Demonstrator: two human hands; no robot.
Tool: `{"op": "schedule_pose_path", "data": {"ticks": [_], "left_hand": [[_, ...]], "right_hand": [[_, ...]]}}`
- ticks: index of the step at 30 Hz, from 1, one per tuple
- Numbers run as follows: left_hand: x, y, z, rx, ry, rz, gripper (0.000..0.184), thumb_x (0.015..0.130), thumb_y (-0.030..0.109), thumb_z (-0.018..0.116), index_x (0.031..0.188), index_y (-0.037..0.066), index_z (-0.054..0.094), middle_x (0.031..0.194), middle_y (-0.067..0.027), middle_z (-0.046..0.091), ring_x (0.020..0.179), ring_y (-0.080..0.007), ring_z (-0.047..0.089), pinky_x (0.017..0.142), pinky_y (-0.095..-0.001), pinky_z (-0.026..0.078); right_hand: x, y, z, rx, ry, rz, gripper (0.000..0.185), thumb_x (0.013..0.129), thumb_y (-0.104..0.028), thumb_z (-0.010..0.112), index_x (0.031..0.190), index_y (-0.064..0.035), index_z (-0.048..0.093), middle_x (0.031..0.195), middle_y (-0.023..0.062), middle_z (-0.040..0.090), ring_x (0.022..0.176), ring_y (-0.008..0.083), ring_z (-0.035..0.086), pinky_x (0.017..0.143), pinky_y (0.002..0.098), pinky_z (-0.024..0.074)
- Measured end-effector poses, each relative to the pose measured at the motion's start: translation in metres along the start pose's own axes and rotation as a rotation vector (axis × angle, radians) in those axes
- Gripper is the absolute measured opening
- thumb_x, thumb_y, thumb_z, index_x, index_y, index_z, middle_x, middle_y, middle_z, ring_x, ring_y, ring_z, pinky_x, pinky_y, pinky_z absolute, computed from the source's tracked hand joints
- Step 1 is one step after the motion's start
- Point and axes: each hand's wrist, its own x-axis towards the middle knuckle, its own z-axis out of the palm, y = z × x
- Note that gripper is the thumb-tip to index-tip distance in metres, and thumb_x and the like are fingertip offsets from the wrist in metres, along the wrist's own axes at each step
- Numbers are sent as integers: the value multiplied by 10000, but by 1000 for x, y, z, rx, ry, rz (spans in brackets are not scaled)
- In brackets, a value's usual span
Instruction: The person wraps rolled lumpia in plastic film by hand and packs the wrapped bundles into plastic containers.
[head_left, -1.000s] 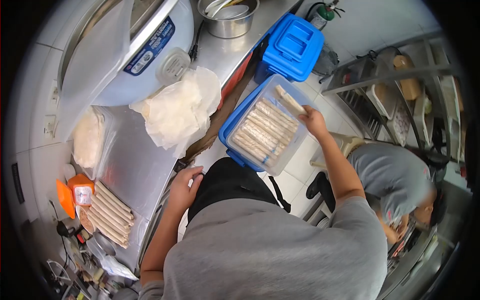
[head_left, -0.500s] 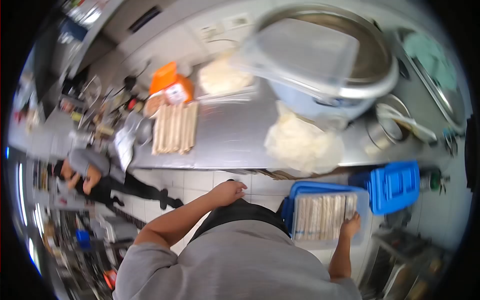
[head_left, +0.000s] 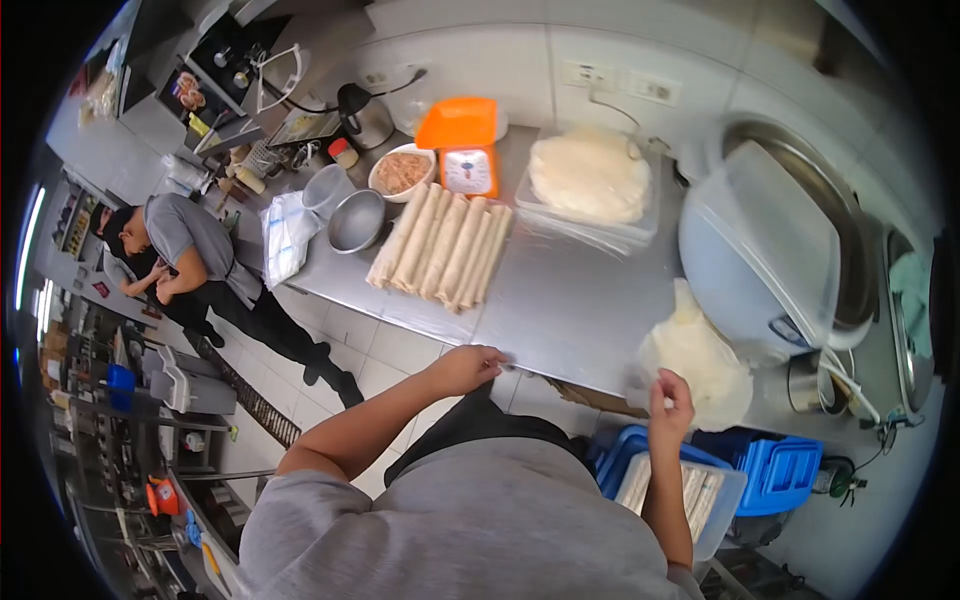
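Observation:
My left hand (head_left: 468, 370) is at the front edge of the steel table, fingers loosely extended, holding nothing. My right hand (head_left: 672, 402) is raised in front of a pile of thin pale wrapper sheets (head_left: 710, 365) near the table's front edge; its fingers are apart and nothing shows in them. Several long pale rolls (head_left: 440, 245) lie side by side on the table, ahead of my left hand. Below my right forearm, a clear plastic container (head_left: 733, 495) holds more rolls, partly hidden by the arm.
At the back stand a bowl of minced filling (head_left: 402, 173), an orange scale (head_left: 470, 172), a metal bowl (head_left: 356, 221) and wrapped pale sheets (head_left: 590, 175). A large tub (head_left: 735, 250) with a clear lid sits right. Blue lid (head_left: 780, 475) lies below. Two people (head_left: 190, 250) stand left.
My right hand has left the container of rolls and risen to the wrapper pile. My left hand stays near the table edge. The view has turned left and now shows more of the table.

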Motion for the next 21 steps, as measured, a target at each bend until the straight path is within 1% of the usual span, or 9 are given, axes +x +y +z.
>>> {"op": "schedule_pose_path", "data": {"ticks": [6, 9, 10, 12, 14, 16, 18, 19, 21], "left_hand": [[0, -101, -92, -84, 255, 217, 284, 899, 184, 644, 1150, 50, 645, 1095, -138, 678, 967, -270, 656, 858, -364, 505], [-6, -184, -171, -85, 892, 69, 278, 882, 112, 647, 1156, 66, 638, 1087, -121, 661, 860, -241, 632, 772, -339, 513], [-15, -211, -206, -234, 1064, -107, 313, 846, 119, 667, 1147, 40, 631, 1076, -181, 629, 994, -349, 600, 890, -430, 472], [-29, -313, -259, 24, 1364, -230, 385, 804, 151, 721, 1159, 53, 608, 1155, -178, 598, 1085, -356, 543, 957, -432, 419], [-48, -352, -285, 302, 1295, -459, 602, 746, 214, 776, 1275, 49, 539, 1317, -175, 510, 1220, -395, 445, 1006, -450, 375], [-50, -389, -289, 668, 1162, -475, 549, 743, 187, 776, 1242, 65, 580, 1203, -178, 590, 1155, -378, 520, 971, -453, 414], [-40, -450, -316, 191, 1315, -424, 406, 794, 178, 730, 1167, 54, 628, 1124, -194, 634, 1070, -380, 581, 948, -431, 439], [-40, -451, -334, 111, 1498, -369, 244, 862, 140, 649, 1073, 19, 651, 1047, -204, 657, 993, -384, 614, 915, -417, 457], [-47, -424, -380, -133, 1992, -333, 225, 956, 171, 555, 1080, -5, 620, 1130, -188, 645, 1033, -313, 611, 921, -380, 446]], "right_hand": [[46, -74, 172, -34, -307, -123, 210, 833, -28, 673, 1043, -28, 669, 849, 63, 637, 739, 132, 595, 710, 271, 497], [46, -79, 228, -73, -350, 14, 192, 839, -63, 686, 1027, -28, 680, 868, 49, 662, 754, 121, 602, 719, 267, 499], [47, -77, 242, -72, -368, 36, 187, 850, -67, 685, 1033, -29, 677, 874, 37, 662, 762, 109, 599, 727, 258, 498], [44, -72, 261, -77, -391, 101, 177, 874, -76, 682, 1045, -31, 671, 887, 14, 663, 776, 85, 592, 743, 240, 494], [46, -74, 276, -58, -399, 146, 183, 888, -91, 681, 1057, -23, 658, 873, 10, 653, 771, 82, 588, 732, 231, 487], [56, -86, 286, -88, -413, 171, 189, 893, -91, 679, 1065, -20, 651, 867, 8, 647, 771, 84, 586, 735, 230, 482], [74, -94, 290, -189, -424, 134, 193, 896, -87, 675, 1075, -21, 647, 878, 9, 642, 788, 85, 584, 745, 227, 476], [79, -98, 292, -236, -427, 123, 196, 898, -85, 673, 1080, -21, 644, 884, 9, 639, 796, 86, 582, 750, 226, 472], [88, -121, 300, -134, -374, 129, 190, 871, -63, 680, 1057, -26, 659, 924, 26, 674, 821, 97, 608, 771, 245, 487]]}}
